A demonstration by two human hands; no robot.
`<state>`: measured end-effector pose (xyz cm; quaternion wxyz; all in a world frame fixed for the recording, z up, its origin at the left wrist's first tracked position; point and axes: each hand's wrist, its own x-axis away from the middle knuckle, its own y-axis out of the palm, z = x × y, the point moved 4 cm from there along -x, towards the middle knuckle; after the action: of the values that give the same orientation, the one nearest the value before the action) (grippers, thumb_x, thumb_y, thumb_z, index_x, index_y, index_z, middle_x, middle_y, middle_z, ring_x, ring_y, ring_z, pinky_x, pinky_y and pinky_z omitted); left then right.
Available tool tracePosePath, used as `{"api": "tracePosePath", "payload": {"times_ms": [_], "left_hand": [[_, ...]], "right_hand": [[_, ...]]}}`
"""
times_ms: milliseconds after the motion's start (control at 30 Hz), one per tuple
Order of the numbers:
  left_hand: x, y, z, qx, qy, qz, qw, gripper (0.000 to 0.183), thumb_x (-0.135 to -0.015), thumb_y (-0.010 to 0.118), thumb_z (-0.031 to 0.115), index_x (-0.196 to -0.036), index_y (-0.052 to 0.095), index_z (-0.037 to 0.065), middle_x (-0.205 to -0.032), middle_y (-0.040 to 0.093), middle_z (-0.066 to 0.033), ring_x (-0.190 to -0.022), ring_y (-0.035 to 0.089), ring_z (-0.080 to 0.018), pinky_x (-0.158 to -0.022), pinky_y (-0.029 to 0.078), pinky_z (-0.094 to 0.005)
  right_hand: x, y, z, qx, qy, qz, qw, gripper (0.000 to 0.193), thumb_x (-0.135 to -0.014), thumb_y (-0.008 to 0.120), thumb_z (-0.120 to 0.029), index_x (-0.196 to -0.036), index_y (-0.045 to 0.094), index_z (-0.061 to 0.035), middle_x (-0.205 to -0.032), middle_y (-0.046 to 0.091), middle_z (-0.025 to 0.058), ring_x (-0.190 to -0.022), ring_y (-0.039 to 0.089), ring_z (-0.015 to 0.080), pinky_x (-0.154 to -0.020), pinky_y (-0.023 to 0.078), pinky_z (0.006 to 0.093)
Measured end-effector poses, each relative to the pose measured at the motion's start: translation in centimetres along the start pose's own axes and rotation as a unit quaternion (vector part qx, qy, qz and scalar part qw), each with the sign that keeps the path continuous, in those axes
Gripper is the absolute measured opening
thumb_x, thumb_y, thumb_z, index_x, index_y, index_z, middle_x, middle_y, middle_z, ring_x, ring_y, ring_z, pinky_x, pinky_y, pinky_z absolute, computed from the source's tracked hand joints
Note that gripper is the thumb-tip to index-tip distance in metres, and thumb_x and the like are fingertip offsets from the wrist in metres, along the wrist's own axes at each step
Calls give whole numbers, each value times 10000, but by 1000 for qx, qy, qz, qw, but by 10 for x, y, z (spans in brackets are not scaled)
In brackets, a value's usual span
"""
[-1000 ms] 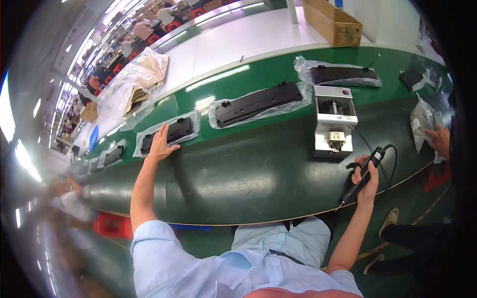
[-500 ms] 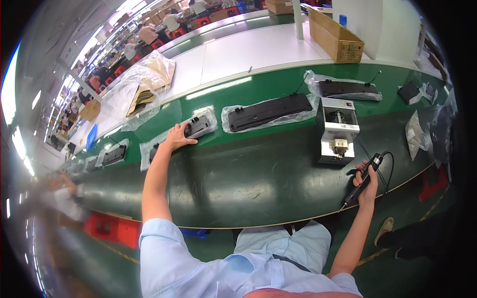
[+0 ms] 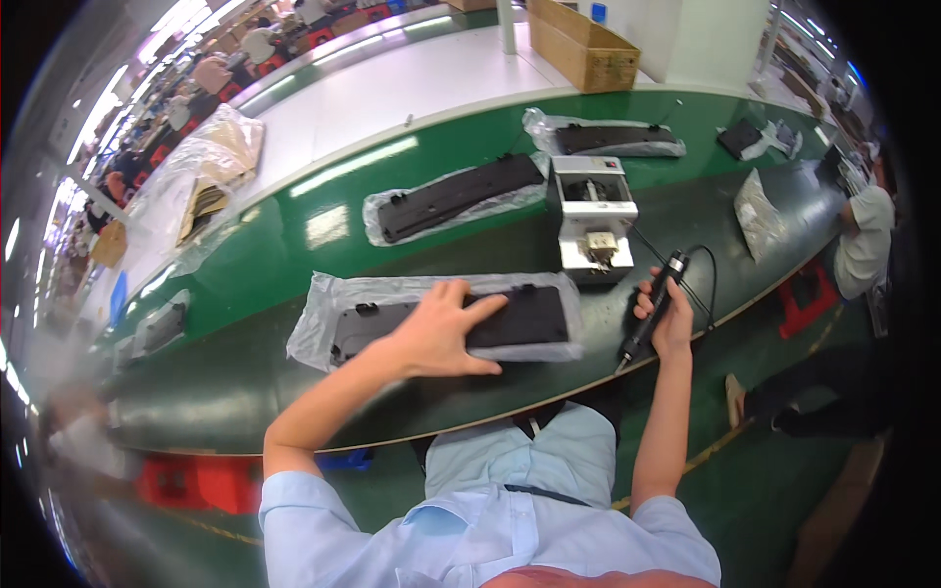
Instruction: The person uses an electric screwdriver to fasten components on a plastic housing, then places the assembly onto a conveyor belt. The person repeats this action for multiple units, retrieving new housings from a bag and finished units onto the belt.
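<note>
A long black plastic panel [image 3: 534, 319] lies on its clear plastic bag [image 3: 316, 304] at the front of the dark work surface, before me. Across its middle rests my left hand [image 3: 443, 331], fingers and thumb spread apart, covering part of the panel. My right hand [image 3: 674, 321] is wrapped around a black electric screwdriver [image 3: 659, 299], whose tip points down and left near the table's front edge. Behind the screwdriver stands a silver and black boxy device [image 3: 595, 186], probably a screw feeder, with an open top section.
Further black panels [image 3: 461, 198] lie on plastic bags along the green belt [image 3: 377, 171]. A bag of small parts [image 3: 757, 218] sits at the right. Beyond the belt are an open cardboard box [image 3: 578, 49] and plastic-wrapped cardboard [image 3: 211, 186]. Another person [image 3: 867, 235] is at the far right.
My left hand has moved from the belt toward me and right, and a panel on its bag now lies before me under it. The view has shifted; the right hand still holds the screwdriver.
</note>
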<state>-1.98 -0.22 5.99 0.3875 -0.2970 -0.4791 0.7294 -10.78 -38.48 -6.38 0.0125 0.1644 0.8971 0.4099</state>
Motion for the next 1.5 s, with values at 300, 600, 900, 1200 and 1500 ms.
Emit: {"api": "tracePosePath", "payload": {"times_ms": [300, 600, 900, 1200, 1500], "left_hand": [[-61, 102, 64, -36, 40, 76, 996, 951, -729, 829, 584, -1512, 507, 151, -1411, 439, -301, -1330, 382, -504, -1097, 337, -601], [-27, 87, 37, -48, 19, 106, 993, 1011, -746, 826, 551, -1514, 448, 13, -1516, 417, -261, -1390, 377, -489, -1150, 286, -612], [-22, 89, 31, -35, 47, 143, 988, 826, -750, 819, 552, -1357, 607, 34, -1455, 477, -254, -1330, 438, -452, -1126, 328, -595], [-19, 87, 27, -27, 56, 148, 987, 710, -758, 827, 522, -1285, 644, 82, -1440, 472, -267, -1311, 438, -464, -1110, 340, -607], [-18, 90, 27, -18, 61, 147, 987, 718, -739, 843, 506, -1288, 634, 94, -1442, 475, -275, -1297, 438, -461, -1099, 344, -600]], "right_hand": [[30, 45, -47, 133, -134, 23, 982, 546, -1077, 556, -382, -1533, 385, -134, -847, 548, 60, -718, 557, 169, -670, 501, 348], [38, 162, -59, 269, -308, -164, 898, 845, -892, 685, -692, -1187, 578, 93, -777, 610, 71, -655, 576, 125, -573, 452, 266], [-31, 182, -18, 231, -399, -153, 874, 709, -975, 596, -648, -1107, 556, 47, -716, 572, 84, -611, 551, 148, -569, 453, 293], [-1, 195, 30, 215, -314, -174, 908, 769, -953, 587, -686, -1120, 566, 64, -700, 591, 91, -584, 561, 149, -547, 471, 284], [-18, 187, 60, 250, -215, -185, 926, 760, -902, 619, -743, -1031, 547, 3, -656, 557, 75, -533, 532, 147, -522, 450, 292]]}}
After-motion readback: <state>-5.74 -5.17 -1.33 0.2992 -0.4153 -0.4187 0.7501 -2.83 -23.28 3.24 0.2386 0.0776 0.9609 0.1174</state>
